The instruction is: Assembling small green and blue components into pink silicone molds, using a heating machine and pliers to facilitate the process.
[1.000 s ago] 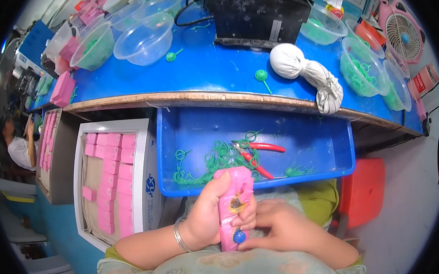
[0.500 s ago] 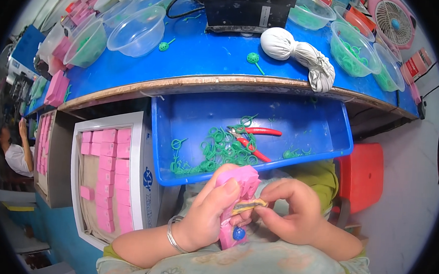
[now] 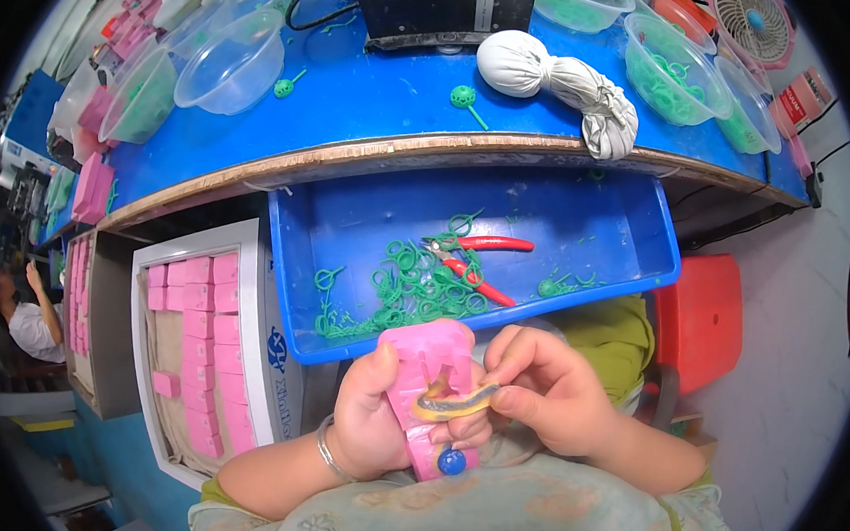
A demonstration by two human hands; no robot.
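My left hand (image 3: 371,412) is closed around a pink rubber mould (image 3: 426,341) in front of my lap. The mould's upper part is spread open, and a round blue piece (image 3: 451,461) shows near its lower end. From the opening curves a flexible yellow-and-grey strip (image 3: 442,407). Thumb and fingers of my right hand (image 3: 548,392) pinch the strip's right end. Just beyond my hands, a blue tray (image 3: 581,216) holds a heap of green ring-shaped pieces (image 3: 405,288) and red-handled cutting pliers (image 3: 482,269), their jaws among the rings.
Left of the tray, a white-framed box (image 3: 142,347) holds rows of pink blocks. On the blue bench (image 3: 376,104) stand clear bowls (image 3: 229,68), a dark machine (image 3: 448,12) and a knotted white cloth bag (image 3: 550,75). A red stool (image 3: 701,318) is at right. Another person (image 3: 37,327) sits far left.
The mould has turned so its broad face and opening show more. My right hand still pinches the strip, which now stretches out longer. The whole view has shifted slightly.
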